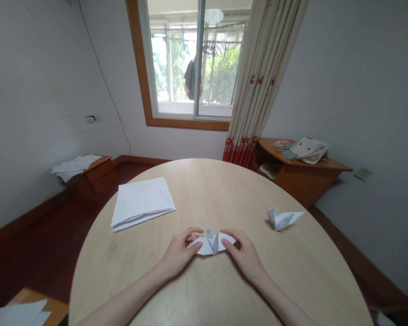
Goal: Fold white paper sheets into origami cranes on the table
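Fingers (227,244) hold a folded white paper bird (214,245) by its spread wings (206,249).

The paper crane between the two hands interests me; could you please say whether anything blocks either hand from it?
Nothing visible does: the left hand and the right hand each touch one wing of the paper crane. The other folded paper lies apart, to the right.

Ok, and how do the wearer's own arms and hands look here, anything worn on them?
The left hand and right hand are ungloved, with no ring, watch or bracelet to be seen. The left forearm and right forearm are slender, without visible sleeves.
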Available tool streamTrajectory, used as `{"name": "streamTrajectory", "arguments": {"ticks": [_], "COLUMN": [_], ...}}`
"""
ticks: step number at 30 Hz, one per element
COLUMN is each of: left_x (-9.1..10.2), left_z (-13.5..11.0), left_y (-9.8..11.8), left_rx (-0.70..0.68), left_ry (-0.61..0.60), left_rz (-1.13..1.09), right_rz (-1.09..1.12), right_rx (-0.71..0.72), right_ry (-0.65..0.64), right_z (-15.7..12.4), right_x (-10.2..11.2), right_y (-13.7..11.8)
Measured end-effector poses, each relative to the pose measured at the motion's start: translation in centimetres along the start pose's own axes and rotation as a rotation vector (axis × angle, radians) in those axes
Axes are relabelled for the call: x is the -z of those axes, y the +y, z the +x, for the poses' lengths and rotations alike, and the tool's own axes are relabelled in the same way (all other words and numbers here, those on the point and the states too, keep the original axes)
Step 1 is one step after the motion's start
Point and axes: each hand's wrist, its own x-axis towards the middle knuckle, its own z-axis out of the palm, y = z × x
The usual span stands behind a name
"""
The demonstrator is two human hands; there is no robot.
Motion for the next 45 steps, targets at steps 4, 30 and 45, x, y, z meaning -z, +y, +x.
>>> {"name": "streamTrajectory", "arguments": {"ticks": [4, 30, 45], "left_x": [0.2, 0.2, -0.7], "left_z": [0.1, 0.0, -1.2], "left_y": [-0.1, -0.2, 1.3], "left_rx": [0.002, 0.083, 0.067], "left_ry": [0.031, -0.189, -0.207], "left_rz": [0.058, -0.301, 0.484], "right_rz": [0.232, 0.603, 0.167], "right_rx": [-0.245, -0.444, -0.235], "right_ry": [-0.038, -0.455, -0.598], "right_z": [0.2, -0.6, -1.6], "right_x": [0.1, 0.5, 0.6], "right_y": [-0.3, -2.2, -3.5]}}
